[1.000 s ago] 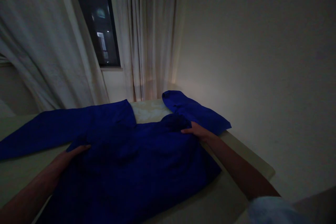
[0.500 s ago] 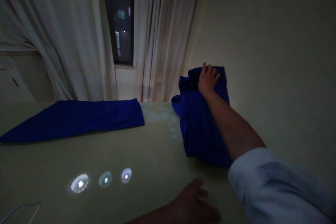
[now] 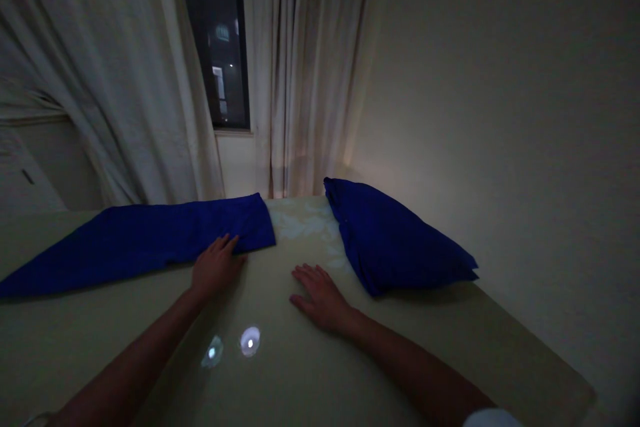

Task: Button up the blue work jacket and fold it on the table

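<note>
A long dark-blue folded garment (image 3: pixel 145 237), perhaps trousers, lies flat along the left far side of the table (image 3: pixel 290 380). My left hand (image 3: pixel 217 268) reaches its near edge, fingers spread, the fingertips over the cloth near its right end. To the right rests a second blue piece of folded cloth (image 3: pixel 400 240), thicker and puffed up, its right corner close to the wall. My right hand (image 3: pixel 323 297) is open just left of this bundle, palm down over the table and apart from the cloth. Neither hand holds anything.
Pale curtains (image 3: pixel 315 80) hang behind the table, with a dark window (image 3: pixel 217 60) between them. A plain wall (image 3: pixel 500 113) borders the right side. Round lamp reflections (image 3: pixel 250 341) shine on the glossy tabletop.
My right hand has let go of the right blue bundle and come down left of it. The bundle has dropped flatter onto the table. My left hand has moved left to the long garment.
</note>
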`<state>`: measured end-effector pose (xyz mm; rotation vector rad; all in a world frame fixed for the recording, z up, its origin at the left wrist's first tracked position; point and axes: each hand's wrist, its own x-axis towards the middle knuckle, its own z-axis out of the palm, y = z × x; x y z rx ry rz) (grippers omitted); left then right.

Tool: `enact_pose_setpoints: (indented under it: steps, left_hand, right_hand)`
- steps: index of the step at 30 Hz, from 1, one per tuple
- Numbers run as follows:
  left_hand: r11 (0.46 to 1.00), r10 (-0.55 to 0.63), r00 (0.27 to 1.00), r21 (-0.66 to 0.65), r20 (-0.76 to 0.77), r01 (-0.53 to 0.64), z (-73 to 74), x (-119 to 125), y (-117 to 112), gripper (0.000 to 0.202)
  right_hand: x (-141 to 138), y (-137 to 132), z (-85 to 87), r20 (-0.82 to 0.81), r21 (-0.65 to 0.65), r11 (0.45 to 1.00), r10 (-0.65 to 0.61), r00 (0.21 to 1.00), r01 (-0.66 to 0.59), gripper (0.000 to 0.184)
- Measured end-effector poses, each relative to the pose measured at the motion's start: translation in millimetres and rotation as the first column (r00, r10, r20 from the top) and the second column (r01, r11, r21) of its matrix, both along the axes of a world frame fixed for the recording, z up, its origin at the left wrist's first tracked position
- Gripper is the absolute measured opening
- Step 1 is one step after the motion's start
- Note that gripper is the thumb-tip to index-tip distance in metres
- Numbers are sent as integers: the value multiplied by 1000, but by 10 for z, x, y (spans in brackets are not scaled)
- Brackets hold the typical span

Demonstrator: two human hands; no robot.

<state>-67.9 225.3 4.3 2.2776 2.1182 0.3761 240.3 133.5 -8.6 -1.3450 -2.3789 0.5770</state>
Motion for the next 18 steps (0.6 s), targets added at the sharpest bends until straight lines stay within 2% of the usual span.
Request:
enact_pose_setpoints:
  steps: [2, 5, 8, 10, 12, 14, 15, 16, 18]
  left_hand:
    - [996, 14, 999, -88, -43, -17, -26, -60, 138, 64]
    - [992, -19, 998, -129, -65, 10, 16, -101, 174, 54]
    - [991, -45, 994, -132, -100, 32, 141, -107, 116, 49]
    - [990, -18, 992, -138, -123, 1, 246, -62, 56, 46]
    - [990, 33, 990, -134, -140, -51, 354, 59, -31, 46]
    - [990, 68, 986, -116, -153, -86, 447, 268, -169, 45]
    - [991, 63, 987, -112, -150, -80, 483, 395, -259, 45]
    - [992, 27, 993, -120, -115, -41, 511, 524, -360, 44]
    - [977, -136, 987, -153, 85, 148, 545, 727, -564, 44]
  right_hand:
    - [16, 5, 15, -16, 9, 1000, -15, 1000, 15, 63]
    - [12, 20, 0, -10, 30, 999, -10, 1000, 11, 61]
    - [4, 8, -23, -26, 29, 1000, -4, 1000, 5, 61]
    - [-5, 15, -37, -68, 11, 1000, -12, 998, 12, 63]
    - [-12, 63, -57, -181, -39, 996, -84, 980, 78, 68]
    - [3, 161, -84, -383, -132, 974, -221, 897, 184, 72]
    - [28, 225, -96, -492, -198, 953, -300, 817, 231, 72]
    - [68, 295, -105, -584, -273, 926, -374, 720, 260, 72]
    - [190, 433, -101, -680, -428, 873, -482, 553, 234, 75]
